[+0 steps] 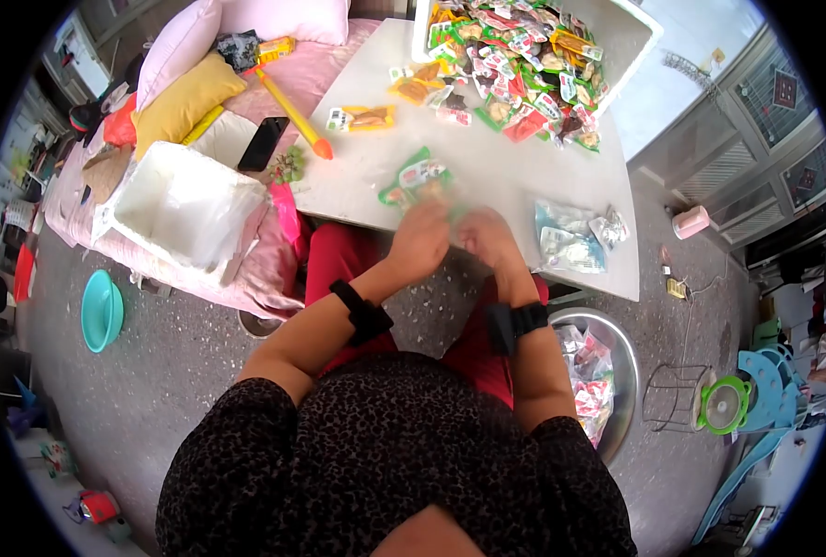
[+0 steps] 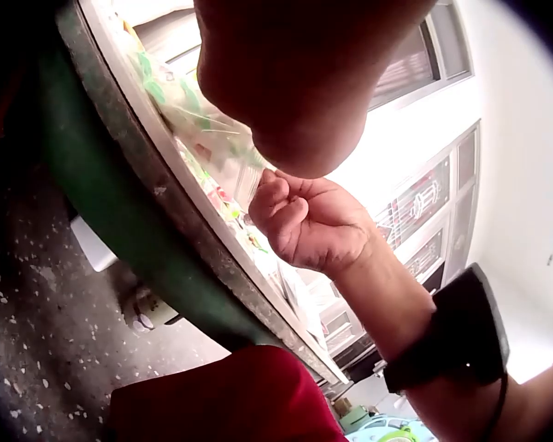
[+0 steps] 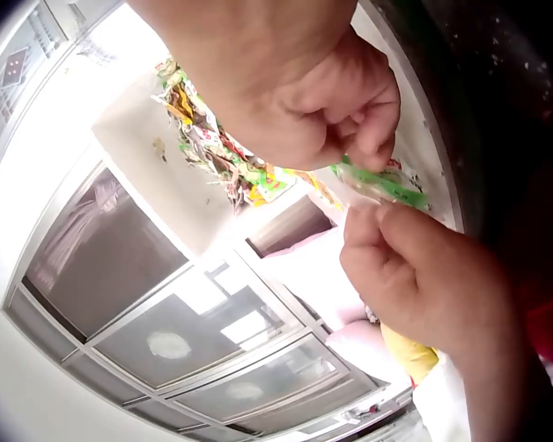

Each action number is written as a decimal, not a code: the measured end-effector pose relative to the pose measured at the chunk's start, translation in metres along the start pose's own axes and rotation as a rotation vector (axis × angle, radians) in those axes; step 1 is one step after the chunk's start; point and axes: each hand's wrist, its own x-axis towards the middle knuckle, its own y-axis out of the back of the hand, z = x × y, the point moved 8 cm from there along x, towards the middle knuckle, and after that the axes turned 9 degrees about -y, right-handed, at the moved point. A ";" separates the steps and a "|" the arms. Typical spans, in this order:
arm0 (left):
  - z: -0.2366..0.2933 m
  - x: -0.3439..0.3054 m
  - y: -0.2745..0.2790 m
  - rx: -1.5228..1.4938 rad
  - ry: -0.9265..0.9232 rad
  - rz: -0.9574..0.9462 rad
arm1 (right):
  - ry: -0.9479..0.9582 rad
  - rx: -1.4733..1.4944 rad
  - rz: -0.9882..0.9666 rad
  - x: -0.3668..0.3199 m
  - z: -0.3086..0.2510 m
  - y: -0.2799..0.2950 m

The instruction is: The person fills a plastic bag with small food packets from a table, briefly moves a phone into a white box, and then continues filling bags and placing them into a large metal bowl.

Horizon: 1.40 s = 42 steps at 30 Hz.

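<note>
A clear packet with green edges (image 1: 415, 178) lies at the table's near edge, blurred in the head view. The left hand (image 1: 422, 239) and right hand (image 1: 487, 236) are close together at its near end, fingers curled. In the right wrist view, the green-edged packet (image 3: 387, 186) runs between the right hand (image 3: 323, 101) and the left hand (image 3: 424, 276), both pinching it. The left wrist view shows the right hand (image 2: 309, 226) with curled fingers beside the clear packet (image 2: 203, 138); the left hand (image 2: 295, 83) partly covers it.
A white box (image 1: 645, 42) spills many small packets over the table (image 1: 338, 190). Yellow packets (image 1: 362, 118) lie left, silvery bags (image 1: 571, 237) right. An empty foam box (image 1: 176, 200) and a phone (image 1: 263, 144) rest on the bed; a metal basin (image 1: 624, 390) stands below.
</note>
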 end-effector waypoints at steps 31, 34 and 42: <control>-0.005 -0.010 0.012 0.189 -0.011 -0.099 | 0.721 -1.298 0.524 0.000 -0.051 0.007; -0.007 0.013 0.040 0.126 -0.034 0.015 | 0.882 -1.343 0.512 -0.013 -0.072 0.000; -0.059 0.071 0.092 -0.331 0.279 0.190 | 1.033 -1.031 0.395 -0.091 -0.165 -0.022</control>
